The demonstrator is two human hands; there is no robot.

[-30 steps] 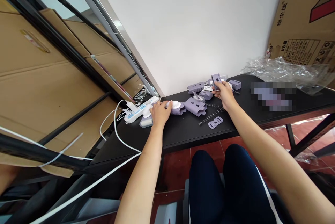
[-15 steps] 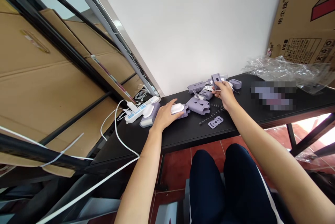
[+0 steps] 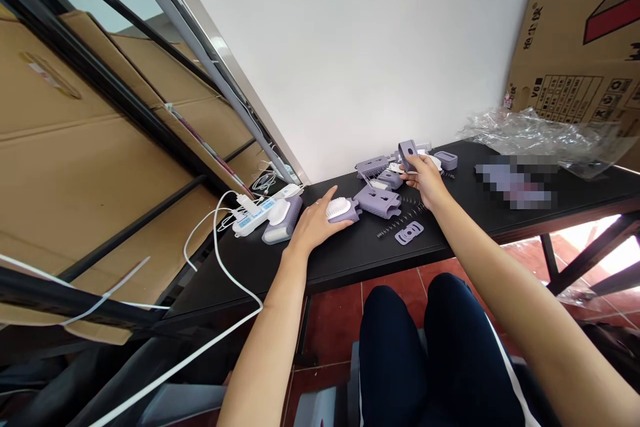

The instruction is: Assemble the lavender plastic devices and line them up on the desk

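My left hand [image 3: 311, 226] lies over a purple casing [image 3: 352, 213] topped by a white, bristled-looking oval piece [image 3: 339, 208]. Its thumb runs along the near side and the index finger along the far side, gripping it on the table. My right hand [image 3: 424, 178] pinches a small purple bent part with a round hole [image 3: 407, 148], raised above the other parts. Between the hands lie a purple perforated shell [image 3: 379, 202] and dark coil springs [image 3: 401, 220]. A flat purple plate with cutouts [image 3: 409, 233] sits nearer the front edge.
At the left are a white power strip [image 3: 254, 215] with cables and another purple casing [image 3: 284, 219]. Behind stand a purple shell [image 3: 373, 166] and a small purple frame [image 3: 446, 160]. Clear plastic bags [image 3: 540, 137] and a cardboard box [image 3: 575, 67] are at the right.
The view has shifted slightly. Both hands keep nearly the same places and holds; the left thumb and index finger now leave more of the white oval piece showing.
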